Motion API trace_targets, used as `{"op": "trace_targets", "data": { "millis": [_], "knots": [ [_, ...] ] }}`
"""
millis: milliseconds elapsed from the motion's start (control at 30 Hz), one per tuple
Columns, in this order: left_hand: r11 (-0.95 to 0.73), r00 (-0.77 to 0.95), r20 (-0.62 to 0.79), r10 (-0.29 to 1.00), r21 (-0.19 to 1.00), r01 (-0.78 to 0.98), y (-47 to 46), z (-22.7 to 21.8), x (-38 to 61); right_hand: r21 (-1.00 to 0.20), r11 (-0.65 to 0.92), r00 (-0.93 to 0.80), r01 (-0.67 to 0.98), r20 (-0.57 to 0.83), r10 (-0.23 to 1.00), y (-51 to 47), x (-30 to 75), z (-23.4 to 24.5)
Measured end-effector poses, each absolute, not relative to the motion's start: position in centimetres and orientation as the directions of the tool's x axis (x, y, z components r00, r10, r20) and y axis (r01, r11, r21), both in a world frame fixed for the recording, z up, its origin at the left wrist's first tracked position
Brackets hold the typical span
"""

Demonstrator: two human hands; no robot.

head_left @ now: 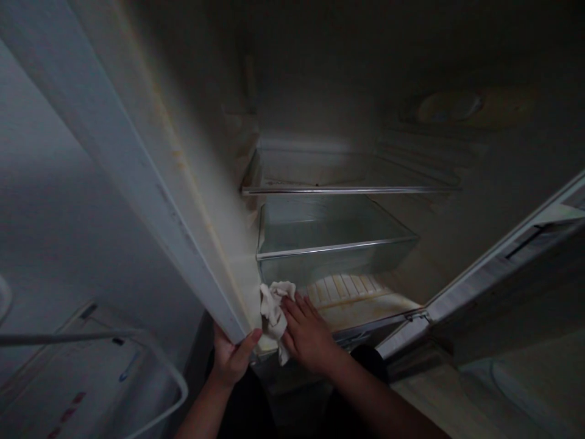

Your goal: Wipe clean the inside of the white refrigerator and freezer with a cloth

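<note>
An old refrigerator (219, 238) stands open before me, its inner walls stained yellow-brown. My left hand (232, 356) grips the front edge of its left side wall, thumb on the inner side and fingers around the outside. In my right hand (308, 332) is a crumpled white cloth (274, 308), pressed at the lower left corner of the interior. Part of the cloth hangs below the fingers over the front lip. Beside this hand lies the ribbed, stained refrigerator floor (347, 289).
Two glass shelves, an upper one (347, 191) and a lower one (338, 249), span the interior above my hands. The refrigerator door (493, 250) is swung out to the right. At lower left are a bent metal rod (169, 366) and a pale box (68, 378).
</note>
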State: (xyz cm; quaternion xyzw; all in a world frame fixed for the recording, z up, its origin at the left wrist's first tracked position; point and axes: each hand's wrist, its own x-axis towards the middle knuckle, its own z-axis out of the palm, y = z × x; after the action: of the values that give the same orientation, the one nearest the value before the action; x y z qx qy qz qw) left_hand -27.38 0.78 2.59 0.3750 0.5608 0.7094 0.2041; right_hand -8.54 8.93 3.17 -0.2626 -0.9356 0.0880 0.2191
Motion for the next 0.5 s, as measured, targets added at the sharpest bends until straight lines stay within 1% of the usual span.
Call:
{"op": "trace_targets", "data": {
  "millis": [67,167,233,267,333,367,433,500],
  "knots": [
    [-0.289,-0.617,0.308,0.724,0.948,0.134,0.8,2.7,-27.4,-0.175,0.788,-0.697,0.590,0.383,0.607,10.2,-5.4,2.6],
    [-0.293,-0.612,0.330,0.718,0.942,0.164,0.8,2.9,-27.5,-0.021,0.584,-0.510,0.812,0.461,0.726,13.4,1.1,2.5],
    [-0.297,-0.613,0.337,0.715,0.939,0.170,0.9,3.1,-27.5,0.027,0.355,-0.320,0.935,0.498,0.806,15.7,5.9,2.8],
    [-0.301,-0.613,0.341,0.712,0.938,0.172,0.9,3.1,-27.5,0.047,0.259,-0.247,0.965,0.496,0.832,16.6,7.9,2.9],
    [-0.305,-0.618,0.350,0.704,0.935,0.181,1.1,2.9,-27.6,0.078,0.144,-0.163,0.987,0.506,0.847,17.6,10.6,2.9],
    [-0.309,-0.623,0.353,0.698,0.933,0.183,1.1,2.8,-27.6,0.085,0.140,-0.163,0.987,0.513,0.843,17.6,11.0,2.8],
    [-0.317,-0.630,0.354,0.691,0.932,0.176,1.2,2.5,-27.7,0.057,0.210,-0.208,0.976,0.528,0.823,17.1,10.1,2.3],
    [-0.321,-0.628,0.351,0.695,0.932,0.165,1.2,2.2,-27.8,-0.034,0.324,-0.258,0.945,0.533,0.806,16.1,7.3,1.7]
  ]
}}
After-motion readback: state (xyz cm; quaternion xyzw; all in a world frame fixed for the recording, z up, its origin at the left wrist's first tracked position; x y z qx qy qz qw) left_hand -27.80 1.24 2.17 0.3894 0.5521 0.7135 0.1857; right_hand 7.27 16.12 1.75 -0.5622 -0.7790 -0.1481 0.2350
